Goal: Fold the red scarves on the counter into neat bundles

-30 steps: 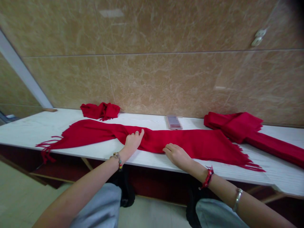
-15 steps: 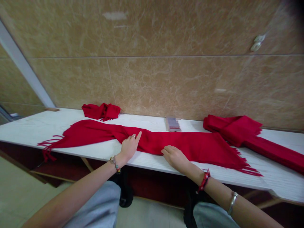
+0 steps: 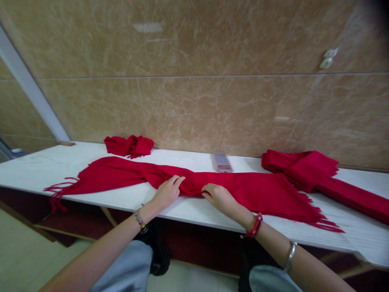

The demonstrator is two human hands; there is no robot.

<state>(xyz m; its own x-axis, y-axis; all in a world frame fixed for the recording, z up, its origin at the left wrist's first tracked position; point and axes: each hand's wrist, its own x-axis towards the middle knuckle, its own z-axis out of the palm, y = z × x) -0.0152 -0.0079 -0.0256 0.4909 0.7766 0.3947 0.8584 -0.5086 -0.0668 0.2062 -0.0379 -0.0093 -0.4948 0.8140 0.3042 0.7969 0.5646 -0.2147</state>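
Observation:
A long red scarf [image 3: 249, 190] with fringed ends lies stretched along the white tabletop, creased and bunched near its middle. My left hand [image 3: 166, 192] is on the bunched part, its fingers curled and closed on the cloth. To the right of it, my right hand [image 3: 219, 198] is closed at the scarf's front edge, thumb and fingers pinching the fabric. Fringe at the scarf's left end hangs over the front edge of the table.
A bunched red scarf [image 3: 129, 146] lies at the back left. At the back stands a blurred phone-like object [image 3: 221, 162]. Another folded red scarf [image 3: 304, 166] stretches off to the right on the white tabletop [image 3: 118, 195]. Behind runs a tan marbled wall [image 3: 212, 109].
My left index finger, stretched out before, is now bent in toward the cloth. My right hand has moved slightly left, and the two hands sit closer together.

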